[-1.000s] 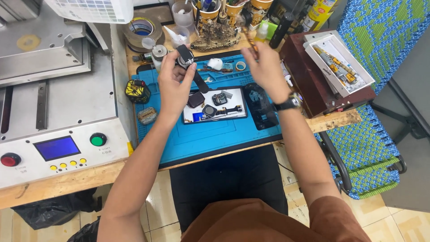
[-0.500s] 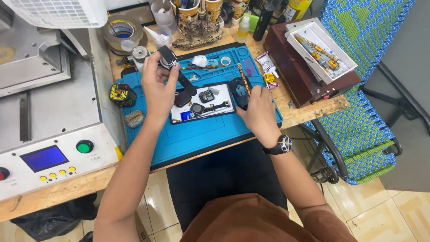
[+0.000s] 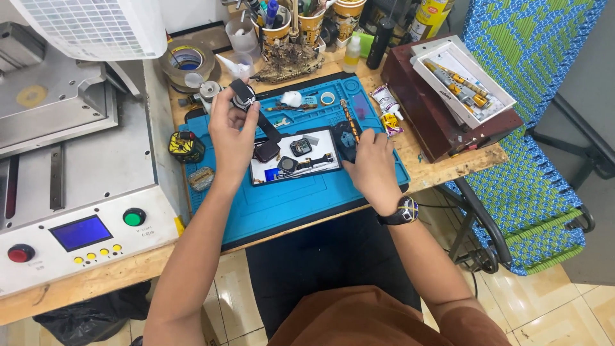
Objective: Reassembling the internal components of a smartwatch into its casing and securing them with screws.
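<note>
The person sits at a wooden tabletop (image 3: pixel 442 170) with a blue mat (image 3: pixel 288 198) spread over it. The left hand (image 3: pixel 232 131) is raised above the mat's far left part, fingers closed around a small dark watch body (image 3: pixel 243 95); a dark strap (image 3: pixel 266 128) hangs from it down toward the white tray (image 3: pixel 320 157). The right hand (image 3: pixel 373 163) rests on the mat just right of that tray, wearing a wristwatch (image 3: pixel 403 210). Its fingers curl over a dark flat piece (image 3: pixel 344 136) at the tray's right edge and pinch a thin tool (image 3: pixel 350 118) that points away toward the far side.

On the tray lie small dark parts, a round one (image 3: pixel 287 164) among them. Farther on the mat are a white lump (image 3: pixel 292 98) and a small tape ring (image 3: pixel 327 98). Left of the mat sits a yellow-and-black object (image 3: pixel 186 146), and beyond it a big tape roll (image 3: pixel 186 61). A grey machine (image 3: pixel 77 192) with a blue screen (image 3: pixel 81 232), a green button (image 3: pixel 134 217) and a red button (image 3: pixel 19 253) fills the left side. Paper cups (image 3: pixel 311 22) stuffed with tools stand along the far edge. To the right, a dark red box (image 3: pixel 435 122) carries a white tray of small parts (image 3: pixel 462 80). A blue-and-green woven chair (image 3: pixel 532 128) stands at the far right.
</note>
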